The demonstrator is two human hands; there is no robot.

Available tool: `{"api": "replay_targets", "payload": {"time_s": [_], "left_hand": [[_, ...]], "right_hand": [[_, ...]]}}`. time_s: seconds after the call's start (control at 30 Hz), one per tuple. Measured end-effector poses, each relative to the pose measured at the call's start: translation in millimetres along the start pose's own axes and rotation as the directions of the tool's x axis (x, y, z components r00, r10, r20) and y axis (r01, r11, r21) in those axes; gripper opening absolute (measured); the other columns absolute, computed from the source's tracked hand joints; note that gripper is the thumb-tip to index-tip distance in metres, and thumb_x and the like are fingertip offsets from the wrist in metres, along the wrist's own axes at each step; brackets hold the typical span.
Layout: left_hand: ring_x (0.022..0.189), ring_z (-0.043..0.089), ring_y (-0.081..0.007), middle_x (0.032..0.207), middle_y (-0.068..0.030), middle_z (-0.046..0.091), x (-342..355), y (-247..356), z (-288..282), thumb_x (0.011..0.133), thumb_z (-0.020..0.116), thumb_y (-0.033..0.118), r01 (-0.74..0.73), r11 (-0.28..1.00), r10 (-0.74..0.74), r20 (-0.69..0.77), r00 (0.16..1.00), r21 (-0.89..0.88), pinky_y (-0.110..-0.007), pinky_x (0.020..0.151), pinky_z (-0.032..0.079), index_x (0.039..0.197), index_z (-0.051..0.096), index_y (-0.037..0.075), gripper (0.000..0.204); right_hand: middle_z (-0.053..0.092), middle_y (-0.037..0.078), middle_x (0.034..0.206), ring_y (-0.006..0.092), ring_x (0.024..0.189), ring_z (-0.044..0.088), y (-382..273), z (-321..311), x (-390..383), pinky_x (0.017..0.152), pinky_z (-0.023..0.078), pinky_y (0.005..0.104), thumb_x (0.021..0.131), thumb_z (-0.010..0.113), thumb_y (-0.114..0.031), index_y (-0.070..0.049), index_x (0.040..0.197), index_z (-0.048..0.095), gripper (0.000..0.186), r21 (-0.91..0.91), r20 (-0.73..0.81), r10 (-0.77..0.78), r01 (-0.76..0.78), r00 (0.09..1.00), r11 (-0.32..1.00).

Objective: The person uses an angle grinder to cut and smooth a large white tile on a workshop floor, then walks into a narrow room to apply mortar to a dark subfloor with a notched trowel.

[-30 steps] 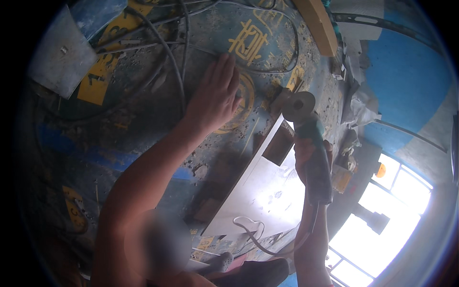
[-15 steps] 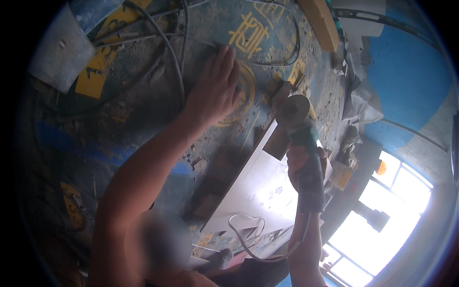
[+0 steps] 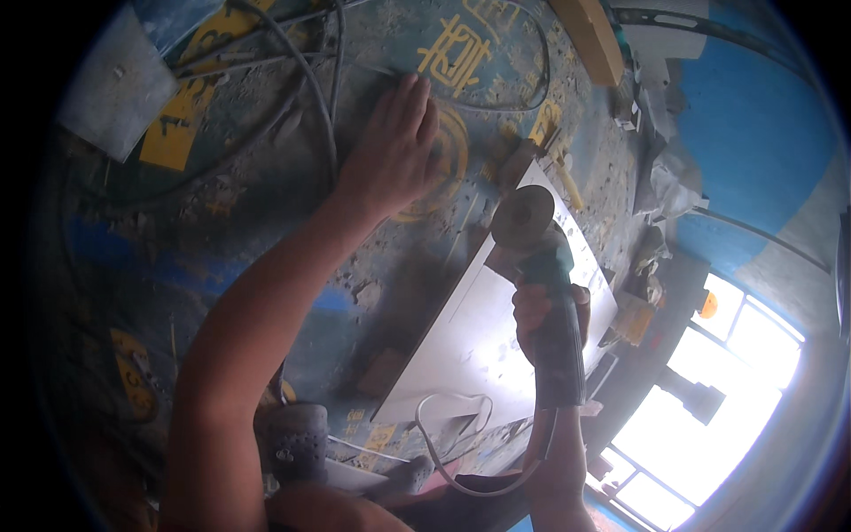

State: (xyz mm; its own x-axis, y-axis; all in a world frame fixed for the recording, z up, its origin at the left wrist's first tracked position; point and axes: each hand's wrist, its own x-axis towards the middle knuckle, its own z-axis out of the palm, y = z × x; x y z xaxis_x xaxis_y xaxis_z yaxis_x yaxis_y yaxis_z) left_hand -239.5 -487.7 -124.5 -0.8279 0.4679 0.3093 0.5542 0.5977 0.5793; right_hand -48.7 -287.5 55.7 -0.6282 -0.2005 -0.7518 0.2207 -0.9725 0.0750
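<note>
My right hand is wrapped round the dark body of an angle grinder. Its round cutting disc hangs over the far part of a large white tile, near the tile's left edge; whether disc and tile touch, I cannot tell. From the grinder's rear end a pale cord loops back over the tile's near side. To the left, my left hand rests palm down on the dusty green sheet, fingers stretched out, holding nothing.
Dark cables curl beside my left hand. A grey metal plate lies at the far left, a wooden block at the far right. A grey clog is near the lower edge. Crumpled plastic lies by the blue wall.
The grinder in my right hand has moved left and slightly nearer, uncovering the tile's far corner. My left hand keeps its place on the sheet.
</note>
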Motion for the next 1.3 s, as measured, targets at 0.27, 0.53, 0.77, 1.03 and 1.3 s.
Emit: {"api": "replay_targets", "payload": {"time_s": [0.27, 0.53, 0.77, 1.03, 1.3], "left_hand": [[0.144, 0.032, -0.0419, 0.149, -0.0296, 0.037, 6.7, 6.4, -17.7, 0.093, 0.063, 0.031, 0.058, 0.992, -0.046, 0.106, 0.993, -0.112, -0.049, 0.119, 0.030, 0.135, 0.046, -0.013, 0.064], [0.142, 0.036, -0.0419, 0.145, -0.0295, 0.040, 0.0, 1.0, -7.0, 0.091, 0.067, 0.029, -0.011, 0.995, 0.007, -0.038, 0.999, -0.096, -0.048, 0.116, 0.035, 0.132, 0.048, -0.012, 0.061], [0.141, 0.036, -0.0426, 0.145, -0.0298, 0.041, -0.1, 12.0, -15.8, 0.092, 0.067, 0.030, -0.065, 0.997, 0.069, -0.086, 0.994, 0.050, -0.048, 0.116, 0.034, 0.131, 0.048, -0.012, 0.061], [0.140, 0.038, -0.0414, 0.145, -0.0261, 0.042, -10.4, -15.0, -16.2, 0.096, 0.064, 0.021, -0.029, 0.928, -0.040, -0.176, 0.984, -0.372, -0.047, 0.116, 0.035, 0.134, 0.048, -0.005, 0.049], [0.095, 0.068, -0.0236, 0.100, -0.0144, 0.069, -106.1, 42.3, -124.1, 0.101, 0.062, 0.024, 0.146, 0.686, -0.319, -0.115, 0.941, -0.713, -0.036, 0.087, 0.051, 0.109, 0.064, 0.000, 0.025]], "right_hand": [[0.054, 0.007, 0.105, 0.0186, 0.093, 0.060, 16.2, -7.8, -8.7, 0.087, 0.053, 0.0349, 0.082, 0.071, -0.024, 0.003, 0.123, 0.042, 0.057, 0.034, 0.005, 0.028, -0.028, 1.000, 0.999], [0.053, 0.007, 0.101, 0.0179, 0.090, 0.059, 41.6, -22.2, -14.6, 0.085, 0.053, 0.0334, 0.082, 0.071, -0.025, 0.004, 0.119, 0.043, 0.055, 0.008, 0.005, -0.005, 0.005, 1.000, 1.000], [0.053, 0.009, 0.102, 0.0217, 0.093, 0.060, 66.8, -41.4, -34.5, 0.092, 0.053, 0.0367, 0.081, 0.071, -0.026, 0.002, 0.117, 0.045, 0.052, 0.107, 0.022, 0.032, -0.034, 0.999, 0.994], [0.055, 0.009, 0.098, 0.0213, 0.092, 0.061, 110.1, -66.5, -50.9, 0.091, 0.054, 0.0358, 0.080, 0.071, -0.024, 0.000, 0.110, 0.048, 0.045, 0.090, -0.032, 0.052, -0.049, 0.998, 0.995], [0.056, 0.012, 0.103, 0.0234, 0.095, 0.063, 141.0, -93.6, -77.8, 0.091, 0.055, 0.0371, 0.082, 0.070, -0.027, 0.002, 0.118, 0.049, 0.051, 0.105, -0.087, 0.094, -0.085, 0.992, 0.991]]}}
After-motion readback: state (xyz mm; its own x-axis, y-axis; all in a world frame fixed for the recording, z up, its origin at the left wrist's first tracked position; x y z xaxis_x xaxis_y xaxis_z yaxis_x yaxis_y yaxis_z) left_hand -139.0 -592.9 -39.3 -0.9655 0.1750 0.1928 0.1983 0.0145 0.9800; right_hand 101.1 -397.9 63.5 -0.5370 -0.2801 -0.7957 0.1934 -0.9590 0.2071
